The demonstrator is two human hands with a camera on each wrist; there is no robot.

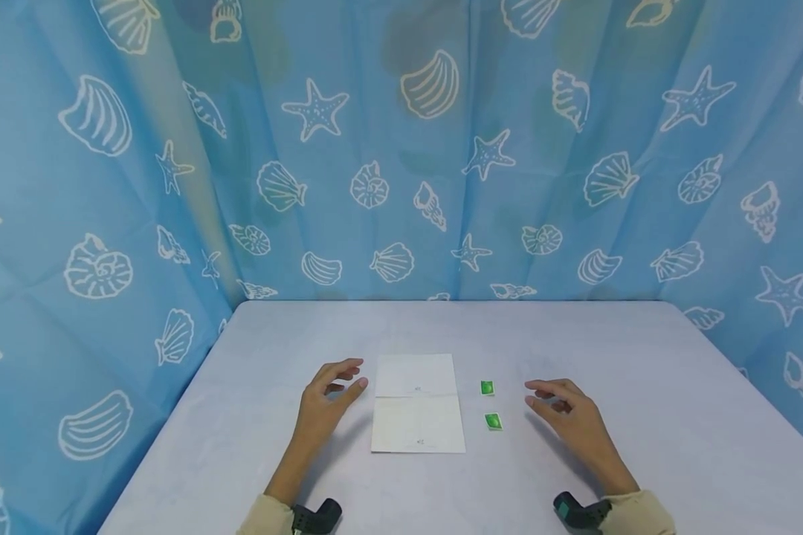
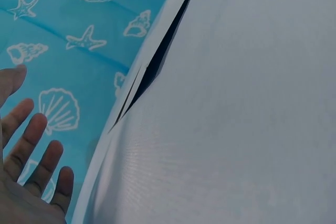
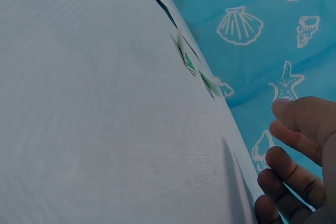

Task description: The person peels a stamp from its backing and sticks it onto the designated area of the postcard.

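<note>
On the table lies a white sheet of paper with a crease across its middle and a small mark on each half. To its right are two small green stickers with white edges, the far sticker and the near sticker. My left hand hovers just left of the paper, fingers relaxed and holding nothing. My right hand is to the right of the stickers, apart from them, its fingers loosely bent around nothing. In the right wrist view the stickers appear very obliquely.
A white cloth covers the table. Behind it and along the sides hangs a blue curtain printed with white shells and starfish. Each forearm wears a dark wrist camera, the left camera and the right camera.
</note>
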